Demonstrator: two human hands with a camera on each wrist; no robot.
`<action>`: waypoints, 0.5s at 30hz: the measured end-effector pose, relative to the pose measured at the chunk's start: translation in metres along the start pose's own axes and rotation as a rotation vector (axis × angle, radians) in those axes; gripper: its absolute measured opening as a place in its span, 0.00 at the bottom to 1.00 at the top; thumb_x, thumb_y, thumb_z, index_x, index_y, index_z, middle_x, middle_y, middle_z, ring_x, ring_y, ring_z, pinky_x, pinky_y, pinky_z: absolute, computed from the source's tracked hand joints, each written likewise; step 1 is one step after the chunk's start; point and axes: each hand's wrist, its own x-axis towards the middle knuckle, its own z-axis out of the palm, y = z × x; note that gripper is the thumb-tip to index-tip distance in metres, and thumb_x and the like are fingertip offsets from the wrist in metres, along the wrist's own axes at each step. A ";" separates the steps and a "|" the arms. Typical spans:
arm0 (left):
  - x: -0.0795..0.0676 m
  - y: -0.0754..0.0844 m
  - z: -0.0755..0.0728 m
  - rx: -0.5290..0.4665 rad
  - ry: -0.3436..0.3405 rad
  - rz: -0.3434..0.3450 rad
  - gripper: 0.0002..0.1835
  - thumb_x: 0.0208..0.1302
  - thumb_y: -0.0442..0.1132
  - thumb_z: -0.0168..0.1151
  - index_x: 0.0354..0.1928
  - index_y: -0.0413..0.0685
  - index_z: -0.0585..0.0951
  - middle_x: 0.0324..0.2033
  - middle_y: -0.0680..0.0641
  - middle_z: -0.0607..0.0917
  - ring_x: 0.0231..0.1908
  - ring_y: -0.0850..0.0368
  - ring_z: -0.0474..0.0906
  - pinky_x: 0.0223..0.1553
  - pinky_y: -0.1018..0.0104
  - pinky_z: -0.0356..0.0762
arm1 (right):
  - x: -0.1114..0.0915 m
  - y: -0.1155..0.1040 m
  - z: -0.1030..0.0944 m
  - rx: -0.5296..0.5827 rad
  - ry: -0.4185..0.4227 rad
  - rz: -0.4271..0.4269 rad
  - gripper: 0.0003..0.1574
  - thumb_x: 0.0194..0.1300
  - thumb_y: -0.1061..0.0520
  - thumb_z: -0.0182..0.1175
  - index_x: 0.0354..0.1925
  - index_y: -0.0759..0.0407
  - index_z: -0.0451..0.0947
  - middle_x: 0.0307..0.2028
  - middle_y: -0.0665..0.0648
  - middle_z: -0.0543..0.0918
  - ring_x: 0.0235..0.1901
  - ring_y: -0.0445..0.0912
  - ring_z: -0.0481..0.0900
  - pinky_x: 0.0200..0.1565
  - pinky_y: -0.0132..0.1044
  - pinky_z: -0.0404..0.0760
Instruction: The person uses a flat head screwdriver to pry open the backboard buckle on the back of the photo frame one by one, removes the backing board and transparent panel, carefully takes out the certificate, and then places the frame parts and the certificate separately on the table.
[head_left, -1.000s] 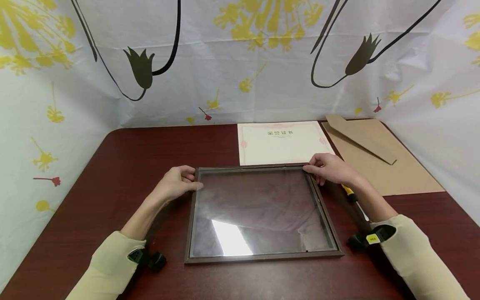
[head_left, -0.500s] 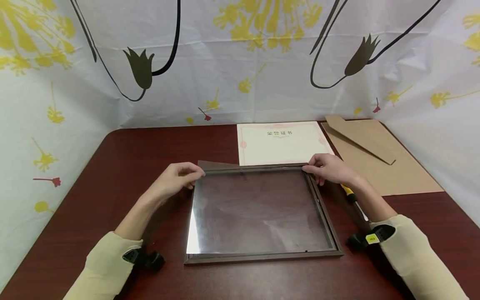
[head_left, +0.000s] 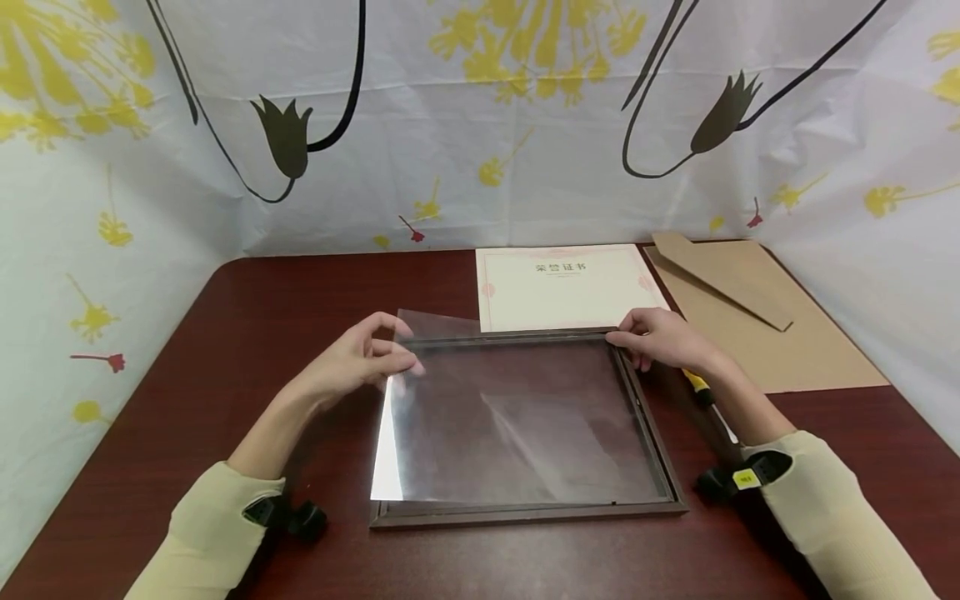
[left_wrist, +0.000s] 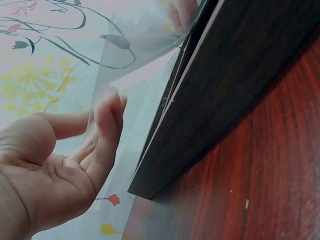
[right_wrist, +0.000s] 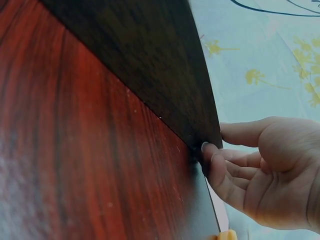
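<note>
A dark brown picture frame (head_left: 525, 516) lies on the table with a clear sheet (head_left: 480, 425) over its opening. The sheet's left side is raised off the frame, and its far left corner sticks out past the far rail. My left hand (head_left: 348, 362) pinches the sheet's left edge, thumb above and some fingers showing through from below. The left wrist view shows that hand (left_wrist: 65, 175) apart from the frame's side (left_wrist: 225, 90). At the frame's far right corner, my right hand (head_left: 663, 337) grips the rail between thumb and fingers.
Behind the frame lies a cream certificate (head_left: 562, 296) with a printed heading. A brown board with a flap (head_left: 787, 358) is at the back right. Partly under my right forearm is a yellow-and-black screwdriver (head_left: 701, 387). A patterned cloth (head_left: 420, 125) hangs around the table (head_left: 187, 433).
My left hand has moved from the frame's left rail to the sheet and lifted its left side, shifting it slightly away from me. The right hand and the frame have stayed put.
</note>
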 end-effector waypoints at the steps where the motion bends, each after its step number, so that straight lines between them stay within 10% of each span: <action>1: 0.000 0.000 0.000 0.008 0.015 0.004 0.23 0.72 0.31 0.61 0.62 0.33 0.63 0.39 0.37 0.87 0.28 0.56 0.80 0.31 0.65 0.80 | 0.000 0.001 0.000 0.006 0.003 0.005 0.19 0.72 0.49 0.63 0.40 0.66 0.76 0.22 0.56 0.80 0.20 0.49 0.79 0.27 0.40 0.81; 15: -0.001 0.001 -0.005 -0.102 0.113 0.153 0.18 0.72 0.25 0.57 0.58 0.37 0.64 0.36 0.34 0.87 0.19 0.55 0.81 0.25 0.63 0.83 | 0.000 -0.007 -0.004 0.198 -0.030 -0.066 0.17 0.74 0.51 0.61 0.45 0.65 0.79 0.30 0.61 0.80 0.22 0.48 0.75 0.24 0.38 0.76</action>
